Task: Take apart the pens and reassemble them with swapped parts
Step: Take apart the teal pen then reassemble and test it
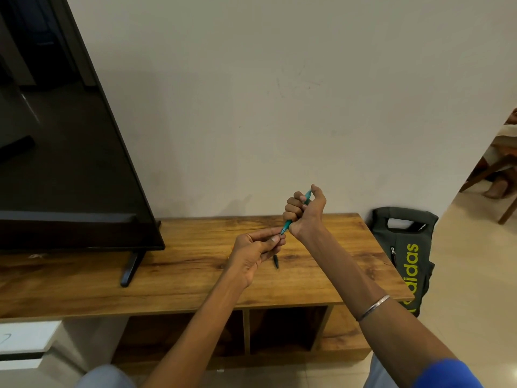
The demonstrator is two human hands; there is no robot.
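Right hand (306,211) is clenched in a fist around the teal pen (296,212), fingers wrapped over the barrel and the thumb up against its top end. The pen runs slantwise through that fist: upper end poking out by the thumb, lower tip end coming out under the little finger, pointing down and to the left. And there the left hand (256,252) meets it, thumb and fingertips pinched together right at the pen's tip, touching it. What exactly sits between those fingertips is too small to make out. So both hands are on the same pen, right above, left below, held up in the air over the wooden cabinet (195,264), well clear of its top.

Just beneath the left hand, a dark pen piece (276,261) lies on the wood, only its lower end showing past the fingers. A thin metal bangle (373,307) rings the right forearm, with a blue sleeve (447,373) at the bottom edge.

Further out, a black television (70,149) stands on the cabinet's left part, one foot planted on the wood. To the right of the cabinet, a dark bag (405,256) with yellow-green lettering sits on the tiled floor against the wall.
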